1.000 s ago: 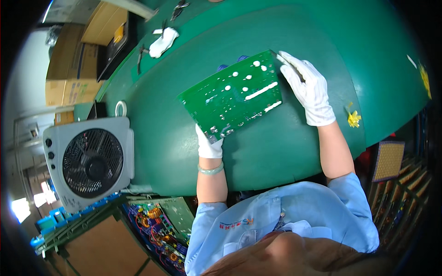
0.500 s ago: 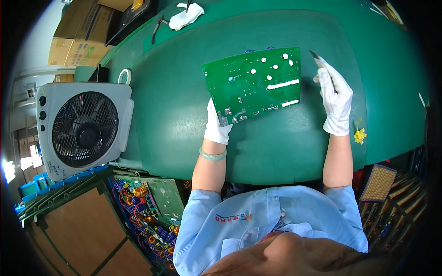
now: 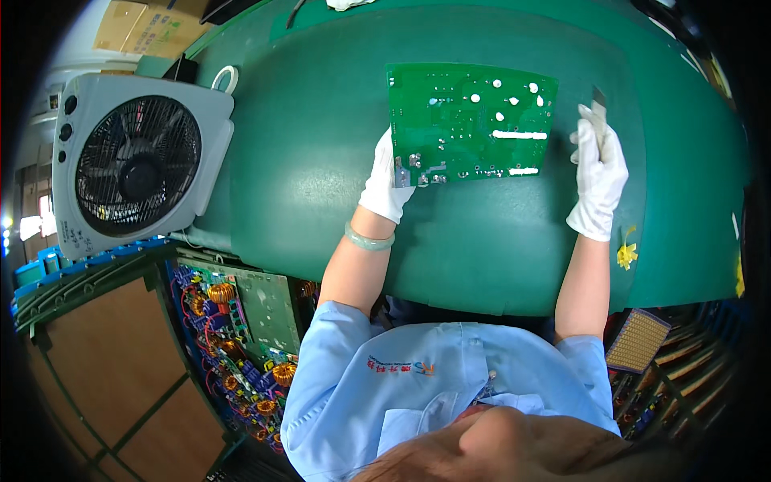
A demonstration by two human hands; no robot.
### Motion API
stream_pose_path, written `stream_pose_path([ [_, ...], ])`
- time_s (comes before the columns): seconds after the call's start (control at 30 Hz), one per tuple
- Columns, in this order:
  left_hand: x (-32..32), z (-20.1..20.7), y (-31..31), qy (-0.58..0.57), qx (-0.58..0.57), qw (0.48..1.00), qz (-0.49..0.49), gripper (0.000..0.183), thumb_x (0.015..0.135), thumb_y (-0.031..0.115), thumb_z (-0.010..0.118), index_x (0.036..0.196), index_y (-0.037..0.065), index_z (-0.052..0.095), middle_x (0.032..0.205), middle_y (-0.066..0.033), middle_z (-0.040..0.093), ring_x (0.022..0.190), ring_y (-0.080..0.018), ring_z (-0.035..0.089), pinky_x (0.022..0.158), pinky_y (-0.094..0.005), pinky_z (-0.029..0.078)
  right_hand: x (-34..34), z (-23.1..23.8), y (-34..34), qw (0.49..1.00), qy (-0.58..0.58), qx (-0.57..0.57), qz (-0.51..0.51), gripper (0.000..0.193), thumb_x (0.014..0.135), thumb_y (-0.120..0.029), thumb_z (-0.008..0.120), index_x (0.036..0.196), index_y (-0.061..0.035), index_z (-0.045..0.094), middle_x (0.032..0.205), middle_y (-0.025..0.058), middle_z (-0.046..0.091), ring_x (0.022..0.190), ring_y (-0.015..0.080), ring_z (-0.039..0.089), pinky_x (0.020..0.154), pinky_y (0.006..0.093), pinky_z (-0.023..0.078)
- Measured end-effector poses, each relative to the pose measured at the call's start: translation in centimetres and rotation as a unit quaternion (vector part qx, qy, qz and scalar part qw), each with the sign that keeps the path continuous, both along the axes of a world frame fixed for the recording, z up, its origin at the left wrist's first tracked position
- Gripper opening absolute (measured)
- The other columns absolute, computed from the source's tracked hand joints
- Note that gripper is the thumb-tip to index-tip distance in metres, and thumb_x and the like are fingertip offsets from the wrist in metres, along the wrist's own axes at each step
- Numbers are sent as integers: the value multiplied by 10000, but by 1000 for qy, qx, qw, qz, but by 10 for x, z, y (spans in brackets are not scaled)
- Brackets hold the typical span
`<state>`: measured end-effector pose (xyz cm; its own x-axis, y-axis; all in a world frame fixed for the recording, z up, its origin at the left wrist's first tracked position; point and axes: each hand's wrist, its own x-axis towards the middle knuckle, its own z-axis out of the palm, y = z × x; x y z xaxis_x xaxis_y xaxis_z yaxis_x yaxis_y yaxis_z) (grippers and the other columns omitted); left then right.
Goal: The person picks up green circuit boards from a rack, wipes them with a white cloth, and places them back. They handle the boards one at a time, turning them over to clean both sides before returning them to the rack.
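My left hand (image 3: 382, 185), in a white glove, grips the lower left corner of a green circuit board (image 3: 470, 149). The board is raised above the green table, its soldered face toward me, with white blobs and two white strips on it. Most of the left fingers are hidden behind the board. To the right of the board, my gloved right hand (image 3: 599, 185) is closed around a small flat metal blade (image 3: 598, 104), whose tip points away from me. The blade is apart from the board.
On the left stands a grey box fan (image 3: 140, 161). A yellow tangle (image 3: 627, 255) lies on the green table (image 3: 305, 161) beside my right forearm. At the lower left, populated circuit boards (image 3: 233, 345) sit below the table edge; a cardboard box (image 3: 157, 30) is at the far left.
The view has shifted. The circuit board appears farther right, slightly higher and more level. My right hand has turned a little, and the blade shows more of its flat side.
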<state>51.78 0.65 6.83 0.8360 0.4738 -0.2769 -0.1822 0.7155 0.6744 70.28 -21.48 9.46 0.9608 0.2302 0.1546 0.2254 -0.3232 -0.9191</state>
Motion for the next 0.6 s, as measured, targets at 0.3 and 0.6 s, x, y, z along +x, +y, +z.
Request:
stream_pose_path([
  [0.3, 6, -9, 3, 72, 51, 996, -19, 302, 1058, 244, 479, 1291, 70, 558, 1186, -77, 640, 1039, -196, 649, 853, -359, 569, -3, 4, -3, 1000, -11, -4, 24, 262, 984, -242, 655, 1187, -88, 719, 778, -5, 657, 591, 54, 543, 553, 230, 453],
  [0.6, -1, 9, -1, -89, -121, 988, 28, 273, 1024, 299, 512, 1175, 101, 625, 1066, -80, 685, 911, -231, 686, 655, -377, 581, -3, 3, 9, 993, 82, 71, 51, 333, 984, -255, 658, 1270, -88, 692, 1157, 11, 717, 813, 60, 636, 622, 205, 479],
])
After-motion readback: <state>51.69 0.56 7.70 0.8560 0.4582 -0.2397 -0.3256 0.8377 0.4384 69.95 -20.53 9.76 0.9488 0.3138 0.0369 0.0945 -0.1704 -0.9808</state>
